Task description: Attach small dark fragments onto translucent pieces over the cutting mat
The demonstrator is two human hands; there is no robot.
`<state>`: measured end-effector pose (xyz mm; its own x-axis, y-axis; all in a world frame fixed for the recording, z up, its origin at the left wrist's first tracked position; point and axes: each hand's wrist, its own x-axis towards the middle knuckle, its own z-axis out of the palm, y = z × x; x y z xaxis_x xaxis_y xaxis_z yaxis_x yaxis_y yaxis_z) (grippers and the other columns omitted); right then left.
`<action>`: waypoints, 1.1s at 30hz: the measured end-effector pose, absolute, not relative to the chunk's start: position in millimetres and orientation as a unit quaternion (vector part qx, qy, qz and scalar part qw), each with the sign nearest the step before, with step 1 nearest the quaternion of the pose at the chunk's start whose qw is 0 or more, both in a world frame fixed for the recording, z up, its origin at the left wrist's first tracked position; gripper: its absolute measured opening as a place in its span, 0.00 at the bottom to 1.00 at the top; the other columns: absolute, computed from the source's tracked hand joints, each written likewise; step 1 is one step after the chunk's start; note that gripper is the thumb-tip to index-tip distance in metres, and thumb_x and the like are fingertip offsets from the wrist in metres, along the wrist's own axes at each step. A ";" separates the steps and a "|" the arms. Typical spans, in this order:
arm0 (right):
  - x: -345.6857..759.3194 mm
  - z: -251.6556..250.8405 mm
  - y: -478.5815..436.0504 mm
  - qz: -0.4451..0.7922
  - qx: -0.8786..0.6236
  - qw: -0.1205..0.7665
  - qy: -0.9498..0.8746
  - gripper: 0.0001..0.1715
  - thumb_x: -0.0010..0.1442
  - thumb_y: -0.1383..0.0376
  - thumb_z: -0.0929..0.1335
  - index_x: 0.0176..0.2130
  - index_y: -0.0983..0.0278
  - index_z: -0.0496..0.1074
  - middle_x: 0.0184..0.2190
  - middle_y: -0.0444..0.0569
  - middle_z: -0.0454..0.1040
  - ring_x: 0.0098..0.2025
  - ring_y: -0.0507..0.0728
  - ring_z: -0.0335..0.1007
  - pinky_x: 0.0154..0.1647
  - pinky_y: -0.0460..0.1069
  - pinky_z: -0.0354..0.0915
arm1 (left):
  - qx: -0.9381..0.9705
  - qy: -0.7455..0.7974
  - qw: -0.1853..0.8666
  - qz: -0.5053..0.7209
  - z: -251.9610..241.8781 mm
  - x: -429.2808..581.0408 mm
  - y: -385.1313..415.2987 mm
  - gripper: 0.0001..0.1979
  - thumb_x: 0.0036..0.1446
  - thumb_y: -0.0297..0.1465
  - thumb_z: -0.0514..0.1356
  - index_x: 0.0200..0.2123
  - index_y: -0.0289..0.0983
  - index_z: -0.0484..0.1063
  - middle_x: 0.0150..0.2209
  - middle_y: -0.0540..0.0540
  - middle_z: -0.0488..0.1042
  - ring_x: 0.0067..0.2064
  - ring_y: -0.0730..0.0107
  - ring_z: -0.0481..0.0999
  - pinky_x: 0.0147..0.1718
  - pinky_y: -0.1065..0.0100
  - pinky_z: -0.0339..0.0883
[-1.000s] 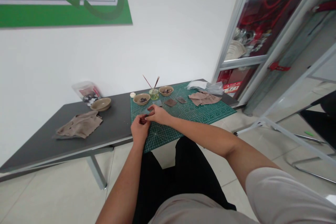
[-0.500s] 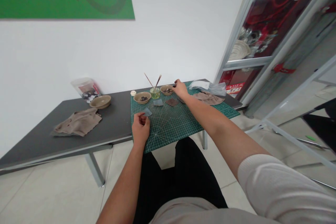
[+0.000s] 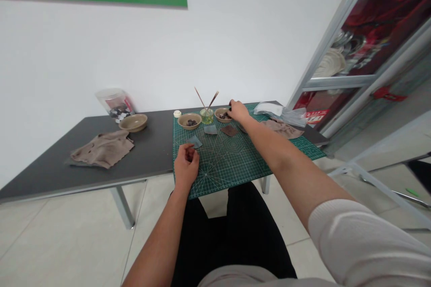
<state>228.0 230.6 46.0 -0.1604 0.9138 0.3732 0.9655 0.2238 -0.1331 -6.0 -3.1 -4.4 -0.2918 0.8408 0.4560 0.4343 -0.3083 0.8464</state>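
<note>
My right hand (image 3: 238, 111) reaches to the right-hand bowl (image 3: 220, 119), which holds small dark pieces (image 3: 224, 116). Its fingers are pinched together at the rim, and whatever is between them is too small to make out. My left hand (image 3: 187, 164) rests low over the green cutting mat (image 3: 232, 166), fingers curled in; I cannot see what they hold. Just beyond its fingertips lies a grey-blue square sheet (image 3: 195, 142). Another grey-blue sheet (image 3: 210, 130) and a brown sheet (image 3: 229, 131) lie farther back on the mat.
Behind them stand a second bowl (image 3: 183, 122) of dark pieces, a glass jar (image 3: 207, 119) with two brushes, and a white cap (image 3: 177, 114). Cloths (image 3: 283, 128) and a plastic bag (image 3: 289, 115) lie right. Leftward are a brown cloth (image 3: 104, 149), a bowl (image 3: 129, 123) and a clear tub (image 3: 112, 101).
The view has shifted, so the table sits a little farther right in the picture. My right hand stays at the right-hand bowl, and my left hand remains curled by the grey-blue sheet.
</note>
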 end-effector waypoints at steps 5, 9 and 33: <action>220.7 46.0 231.5 -0.046 -0.590 0.165 -0.789 0.20 0.59 0.65 0.66 0.51 0.68 0.67 0.43 0.63 0.74 0.47 0.65 0.70 0.47 0.54 0.64 | 0.570 0.555 0.183 0.578 -4.7 -6.0 -3.2 0.11 0.54 0.31 0.57 0.42 0.40 0.67 0.28 0.52 0.70 0.29 0.72 0.71 0.32 0.70 0.65; 217.9 49.5 239.9 -0.007 -0.583 0.156 -0.797 0.21 0.58 0.66 0.67 0.51 0.67 0.67 0.44 0.60 0.76 0.47 0.63 0.72 0.47 0.51 0.64 | 0.566 0.552 0.188 0.582 -5.4 -6.0 -2.7 0.11 0.54 0.30 0.57 0.42 0.40 0.67 0.27 0.53 0.69 0.28 0.71 0.71 0.31 0.70 0.65; 182.5 70.1 163.2 -0.073 -0.518 0.255 -0.813 0.18 0.64 0.57 0.62 0.47 0.67 0.66 0.43 0.59 0.72 0.46 0.62 0.67 0.47 0.51 0.60 | 0.582 0.558 0.152 0.572 -5.5 -5.2 -3.9 0.11 0.53 0.27 0.57 0.41 0.39 0.68 0.31 0.50 0.71 0.29 0.72 0.69 0.31 0.69 0.64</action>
<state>182.5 163.2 70.1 -0.3334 0.8057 0.4896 0.8797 0.4526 -0.1457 -5.2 -3.9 -5.5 -0.2766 0.8231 0.4959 0.4751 -0.3314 0.8151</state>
